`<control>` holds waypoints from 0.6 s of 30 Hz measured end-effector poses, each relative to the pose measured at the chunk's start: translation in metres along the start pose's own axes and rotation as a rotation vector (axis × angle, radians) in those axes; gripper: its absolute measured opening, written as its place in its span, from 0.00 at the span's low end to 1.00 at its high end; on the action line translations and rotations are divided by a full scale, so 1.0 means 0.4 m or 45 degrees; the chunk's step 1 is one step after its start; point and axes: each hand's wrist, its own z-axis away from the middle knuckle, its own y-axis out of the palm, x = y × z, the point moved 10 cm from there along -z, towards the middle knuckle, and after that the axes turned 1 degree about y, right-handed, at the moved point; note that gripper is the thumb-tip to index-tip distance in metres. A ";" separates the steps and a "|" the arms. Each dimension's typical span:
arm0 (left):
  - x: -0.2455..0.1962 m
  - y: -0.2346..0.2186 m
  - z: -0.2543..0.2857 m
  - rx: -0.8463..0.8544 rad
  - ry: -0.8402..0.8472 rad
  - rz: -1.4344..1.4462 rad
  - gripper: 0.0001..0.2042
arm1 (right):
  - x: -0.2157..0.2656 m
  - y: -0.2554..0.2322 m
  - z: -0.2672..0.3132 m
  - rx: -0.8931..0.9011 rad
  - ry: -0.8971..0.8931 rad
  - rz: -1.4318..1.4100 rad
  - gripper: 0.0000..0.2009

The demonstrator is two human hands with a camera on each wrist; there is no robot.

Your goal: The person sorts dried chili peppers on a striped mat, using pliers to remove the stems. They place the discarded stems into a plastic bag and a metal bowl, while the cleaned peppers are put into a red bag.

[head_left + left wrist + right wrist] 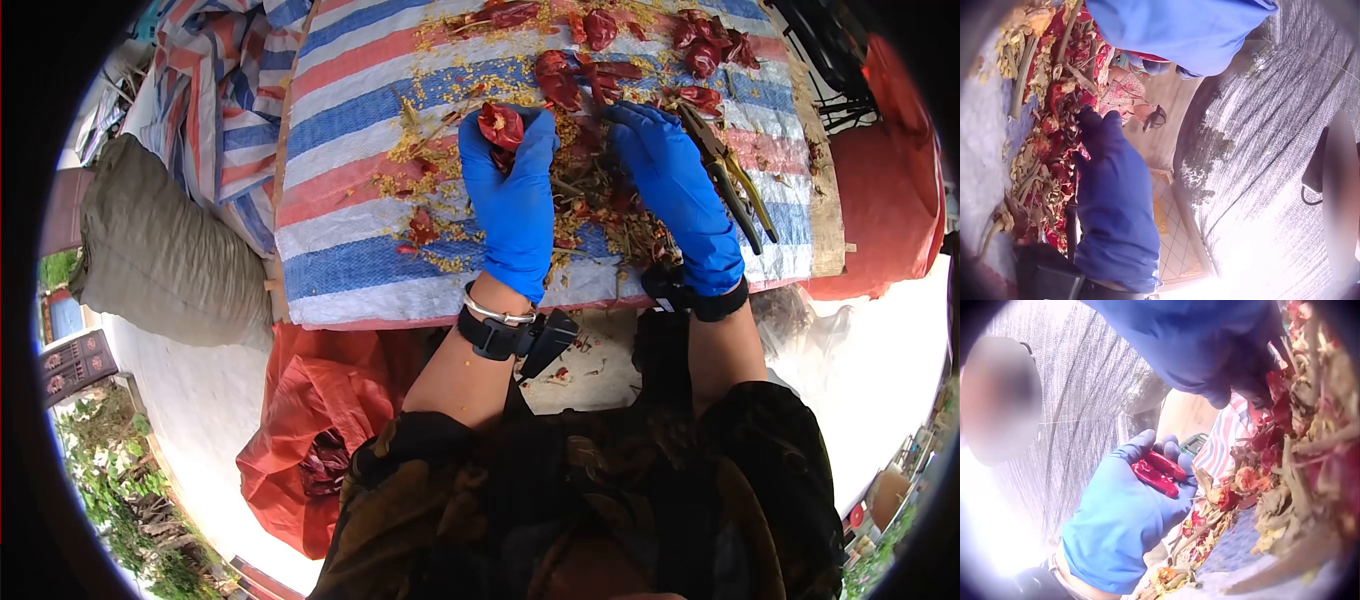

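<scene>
My left hand (515,195), in a blue glove, holds a dried red chili (500,127) with its fingers curled about it. From the right wrist view, the chili (1159,474) looks like two long red pieces side by side against the palm. My right hand (672,185), gloved alike, reaches down at the right of a heap of stems and chili scraps (578,190). Its fingertips are at the heap in the left wrist view, and I cannot tell whether they pinch anything. Yellow seeds (455,85) are scattered round the hands.
Pruning shears (745,190) lie right of my right hand. More dried chilies (705,45) are at the far side of the striped sheet (340,170). A red sack (310,400) with chilies stands below left, near a full grey sack (165,245). Another person (1125,97) appears beyond.
</scene>
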 end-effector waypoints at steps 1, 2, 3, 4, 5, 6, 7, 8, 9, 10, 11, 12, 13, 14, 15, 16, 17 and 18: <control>0.001 -0.002 0.000 -0.003 0.001 0.001 0.08 | 0.009 -0.006 0.001 0.003 -0.002 0.000 0.13; 0.004 -0.001 -0.001 0.008 0.005 0.008 0.08 | 0.002 -0.014 0.003 -0.006 0.071 -0.047 0.12; 0.007 0.000 -0.002 0.021 0.008 0.014 0.08 | -0.010 -0.017 0.005 -0.016 0.144 -0.095 0.12; 0.008 -0.001 -0.001 0.019 0.008 0.014 0.08 | -0.013 -0.016 0.002 -0.015 0.144 -0.095 0.12; 0.012 -0.002 0.000 0.017 -0.001 0.017 0.08 | 0.038 -0.023 -0.003 -0.079 -0.141 0.169 0.11; 0.015 -0.002 0.002 0.017 -0.010 0.020 0.08 | 0.089 -0.018 0.008 -0.143 -0.425 0.434 0.11; 0.016 -0.001 0.003 0.020 -0.012 0.019 0.08 | 0.080 -0.009 0.012 -0.145 -0.423 0.434 0.11; 0.019 -0.002 0.002 0.007 -0.013 0.017 0.08 | 0.067 0.010 0.018 -0.128 -0.427 0.448 0.11; 0.021 -0.003 0.001 -0.006 -0.015 0.014 0.09 | 0.059 0.022 0.021 -0.110 -0.431 0.462 0.11; 0.023 -0.003 0.001 -0.003 -0.016 0.013 0.09 | 0.053 0.018 0.018 -0.112 -0.428 0.462 0.11; 0.022 -0.001 -0.001 0.009 -0.006 0.006 0.08 | 0.031 0.009 0.010 -0.099 -0.350 0.335 0.11; 0.021 0.000 -0.002 0.020 0.005 -0.002 0.08 | 0.013 0.004 0.004 -0.084 -0.272 0.207 0.11; 0.020 -0.001 -0.003 0.019 0.004 -0.003 0.08 | 0.042 -0.010 0.005 -0.082 -0.271 0.206 0.11; 0.021 0.005 -0.004 0.053 -0.013 -0.041 0.09 | 0.033 -0.041 0.004 -0.100 -0.038 -0.072 0.11; 0.023 0.013 -0.005 0.087 -0.029 -0.079 0.09 | 0.011 -0.054 0.008 -0.115 0.196 -0.349 0.11; 0.022 0.014 -0.004 0.084 -0.030 -0.078 0.09 | 0.009 -0.060 0.009 -0.112 0.195 -0.348 0.11; 0.009 0.040 -0.001 0.192 0.041 -0.127 0.14 | 0.003 -0.057 0.011 -0.053 0.194 -0.442 0.11; -0.002 0.067 0.004 0.302 0.113 -0.175 0.19 | 0.004 -0.052 0.012 0.004 0.193 -0.536 0.12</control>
